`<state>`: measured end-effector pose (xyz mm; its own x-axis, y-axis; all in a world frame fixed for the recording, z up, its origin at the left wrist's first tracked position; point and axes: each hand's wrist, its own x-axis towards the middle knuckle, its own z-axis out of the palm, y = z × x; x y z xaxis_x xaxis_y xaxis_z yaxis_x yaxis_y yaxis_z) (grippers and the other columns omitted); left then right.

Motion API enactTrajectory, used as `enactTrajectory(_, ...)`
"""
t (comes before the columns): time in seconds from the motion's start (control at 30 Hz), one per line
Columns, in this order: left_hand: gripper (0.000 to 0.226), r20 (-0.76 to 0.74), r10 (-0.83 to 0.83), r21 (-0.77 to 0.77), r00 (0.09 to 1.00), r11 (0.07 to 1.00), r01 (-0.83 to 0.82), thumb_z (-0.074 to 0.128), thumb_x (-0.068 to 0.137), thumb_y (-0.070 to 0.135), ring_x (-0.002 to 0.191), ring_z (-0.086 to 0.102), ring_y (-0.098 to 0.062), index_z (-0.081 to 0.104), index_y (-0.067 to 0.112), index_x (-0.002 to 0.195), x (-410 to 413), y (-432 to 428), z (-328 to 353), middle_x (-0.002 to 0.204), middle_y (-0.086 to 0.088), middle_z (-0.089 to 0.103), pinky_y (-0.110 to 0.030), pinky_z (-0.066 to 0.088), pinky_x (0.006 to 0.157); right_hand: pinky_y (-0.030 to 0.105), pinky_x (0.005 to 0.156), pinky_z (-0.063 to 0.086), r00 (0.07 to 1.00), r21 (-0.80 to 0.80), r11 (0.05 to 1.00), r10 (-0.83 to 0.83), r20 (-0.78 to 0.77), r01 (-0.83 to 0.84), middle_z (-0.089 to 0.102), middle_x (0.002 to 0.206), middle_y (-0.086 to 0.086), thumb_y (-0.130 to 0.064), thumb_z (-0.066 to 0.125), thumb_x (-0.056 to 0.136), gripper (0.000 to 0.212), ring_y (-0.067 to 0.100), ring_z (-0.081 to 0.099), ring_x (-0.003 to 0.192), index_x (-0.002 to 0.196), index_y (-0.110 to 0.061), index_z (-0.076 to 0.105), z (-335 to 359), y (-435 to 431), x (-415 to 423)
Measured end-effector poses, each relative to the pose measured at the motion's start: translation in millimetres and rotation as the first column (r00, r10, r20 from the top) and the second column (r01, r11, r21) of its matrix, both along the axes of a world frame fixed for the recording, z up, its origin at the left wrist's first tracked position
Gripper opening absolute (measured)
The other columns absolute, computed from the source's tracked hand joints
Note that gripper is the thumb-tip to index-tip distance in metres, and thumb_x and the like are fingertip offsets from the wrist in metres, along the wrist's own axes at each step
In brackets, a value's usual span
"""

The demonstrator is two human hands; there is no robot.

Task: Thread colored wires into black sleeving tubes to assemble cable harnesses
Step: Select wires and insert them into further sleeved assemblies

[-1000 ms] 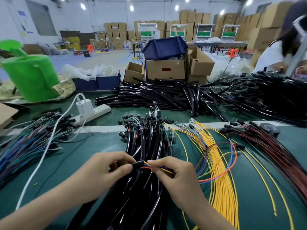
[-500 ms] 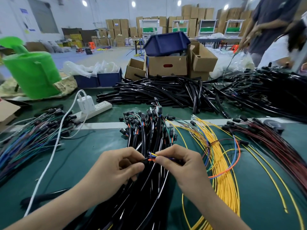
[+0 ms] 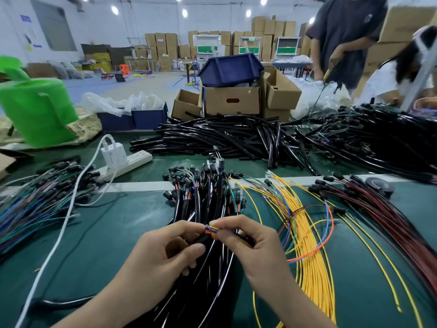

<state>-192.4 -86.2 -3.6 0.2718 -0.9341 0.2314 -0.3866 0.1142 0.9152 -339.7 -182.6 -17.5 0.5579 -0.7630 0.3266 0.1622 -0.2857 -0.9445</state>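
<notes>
I have the left hand (image 3: 165,252) and right hand (image 3: 250,245) meeting just over the near end of the pile of finished black harnesses (image 3: 203,200), which lies in the middle of the green desk (image 3: 106,233). The left fingers (image 3: 189,229) are curled, and thumb and forefinger pinch the end of a black tube (image 3: 203,239). The right fingers (image 3: 231,221) are curled too and pinch a small bunch of colored wires (image 3: 211,228), yellow, blue and orange, with the tips sticking out toward the left hand. The tips sit right at the tube's mouth; I cannot tell whether they are inside. From the right hand these wires loop away to the right of the pile, across a sheaf of yellow wires (image 3: 305,245) lying just beside it. Farther right of the pile runs a bundle of dark red wires (image 3: 390,216). Left of the pile lies a spread of mixed wires (image 3: 35,204), crossed by a white cable (image 3: 59,233). Behind the pile sits a heap of loose black tubes (image 3: 224,138), and to its back left a power strip (image 3: 132,162) with a white charger (image 3: 113,155) plugged in.
</notes>
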Motion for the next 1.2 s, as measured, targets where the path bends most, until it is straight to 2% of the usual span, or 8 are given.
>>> enactTrajectory(0.13,0.041,0.021,0.025,-0.044,0.999,0.999,-0.024,0.063,0.083,-0.005,0.053,0.057,-0.009,0.073,0.032,0.097,-3,0,1,0.065,-0.004,0.062,-0.018,0.047,0.055,0.015,0.075,0.049,1.000,0.004,1.000,0.024,0.017,-0.024,0.073,0.082,-0.003,0.001,0.066,0.083,0.020,0.015,0.069,0.081,0.085,-0.016,0.075,2,-1,-2)
enactTrajectory(0.23,0.044,0.111,0.025,-0.024,0.993,0.999,-0.022,0.065,0.083,0.001,0.051,0.055,-0.006,0.070,0.042,0.098,-1,0,3,0.060,0.000,0.062,-0.018,0.047,0.054,0.014,0.072,0.048,0.998,-0.043,0.999,0.029,-0.062,-0.032,0.073,0.080,-0.007,-0.002,0.068,0.083,0.019,0.007,0.067,0.078,0.085,-0.019,0.075,1,-2,-4)
enactTrajectory(0.37,0.050,0.308,0.000,0.045,0.952,0.999,-0.015,0.072,0.080,0.008,0.048,0.053,0.002,0.066,0.054,0.098,4,1,6,0.056,0.016,0.060,-0.009,0.042,0.053,0.026,0.070,0.051,0.965,-0.216,0.975,-0.012,-0.261,-0.046,0.071,0.079,-0.013,-0.016,0.071,0.082,0.013,0.006,0.066,0.076,0.085,-0.027,0.075,-1,-7,-9)
enactTrajectory(0.5,0.048,0.355,-0.093,0.174,0.930,0.984,0.032,0.072,0.081,0.016,0.048,0.054,0.002,0.062,0.061,0.094,7,0,9,0.053,0.019,0.060,-0.006,0.039,0.052,0.038,0.072,0.052,0.929,-0.317,0.945,-0.046,-0.368,-0.078,0.068,0.077,-0.010,-0.033,0.061,0.079,0.012,0.011,0.064,0.073,0.089,-0.034,0.069,-1,-8,-9)
enactTrajectory(0.63,0.050,0.409,-0.199,0.238,0.891,0.965,0.107,0.071,0.083,0.018,0.052,0.057,0.002,0.060,0.067,0.089,8,-3,16,0.056,0.023,0.061,-0.005,0.039,0.054,0.045,0.075,0.052,0.934,-0.308,0.942,0.017,-0.356,-0.134,0.068,0.077,-0.012,-0.029,0.059,0.079,0.007,0.013,0.068,0.075,0.085,-0.030,0.056,2,-11,-10)
enactTrajectory(0.93,0.027,0.408,-0.277,0.282,0.870,0.945,0.169,0.067,0.086,0.021,0.055,0.056,-0.001,0.067,0.048,0.092,10,-8,10,0.061,0.011,0.062,-0.013,0.042,0.056,0.049,0.077,0.053,0.945,-0.162,0.976,0.092,-0.313,-0.148,0.071,0.070,0.000,-0.019,0.058,0.077,0.004,0.016,0.070,0.073,0.075,-0.020,0.061,-2,-17,-10)
enactTrajectory(1.07,0.017,0.360,-0.257,0.269,0.897,0.949,0.163,0.068,0.085,0.024,0.053,0.053,-0.001,0.070,0.041,0.089,12,-7,5,0.061,0.005,0.063,-0.021,0.044,0.054,0.041,0.077,0.055,0.947,-0.134,0.975,0.133,-0.294,-0.178,0.071,0.073,0.002,-0.016,0.061,0.078,0.005,0.019,0.070,0.074,0.074,-0.019,0.064,-1,-19,-12)
enactTrajectory(1.2,0.016,0.349,-0.209,0.233,0.913,0.963,0.132,0.069,0.085,0.027,0.049,0.050,-0.001,0.071,0.042,0.088,11,-8,3,0.054,0.008,0.060,-0.019,0.041,0.051,0.019,0.059,0.043,0.929,-0.163,0.962,0.155,-0.337,-0.220,0.063,0.066,-0.005,-0.014,0.067,0.079,0.008,0.006,0.056,0.061,0.076,-0.022,0.066,0,-19,-14)
